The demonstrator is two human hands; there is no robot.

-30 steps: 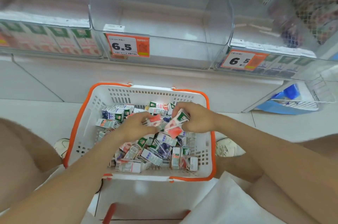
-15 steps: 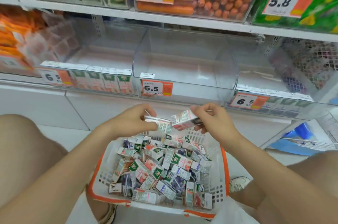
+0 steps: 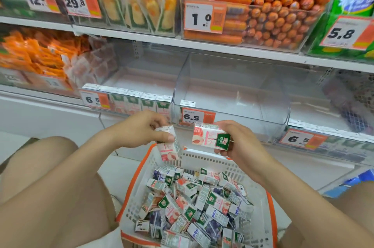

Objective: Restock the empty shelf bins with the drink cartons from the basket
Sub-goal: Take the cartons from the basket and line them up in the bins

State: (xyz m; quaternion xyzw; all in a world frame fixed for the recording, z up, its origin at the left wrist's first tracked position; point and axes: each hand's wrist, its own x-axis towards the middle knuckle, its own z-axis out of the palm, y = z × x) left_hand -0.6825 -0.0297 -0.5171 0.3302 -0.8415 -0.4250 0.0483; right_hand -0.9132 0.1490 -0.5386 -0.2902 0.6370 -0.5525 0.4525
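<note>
**Two cartons in hand, above the basket**

The left hand [image 3: 139, 128] is gripping a pink-and-white drink carton [image 3: 169, 146], thumb pressing across its face. This carton is hanging nearly upright over the far wall of the basket [image 3: 202, 158].

The right hand [image 3: 236, 140] is clasping a second carton [image 3: 210, 136], which is lying on its side with the green label facing the camera. The two cartons are being held just beside each other, not touching, in front of the shelf edge.

The loose cartons [image 3: 194, 207] are lying jumbled in the white, orange-rimmed basket, between the person's bare knees.

Behind the hands, the clear middle bin [image 3: 228, 94] is sitting empty behind a 6.5 price tag [image 3: 191, 117]. The left bin [image 3: 141, 77] is carrying one row of upright cartons along its front. The right bin [image 3: 323, 106] is too blurred to read.

Orange sausages [image 3: 279, 21] are filling a bin on the shelf above.
</note>
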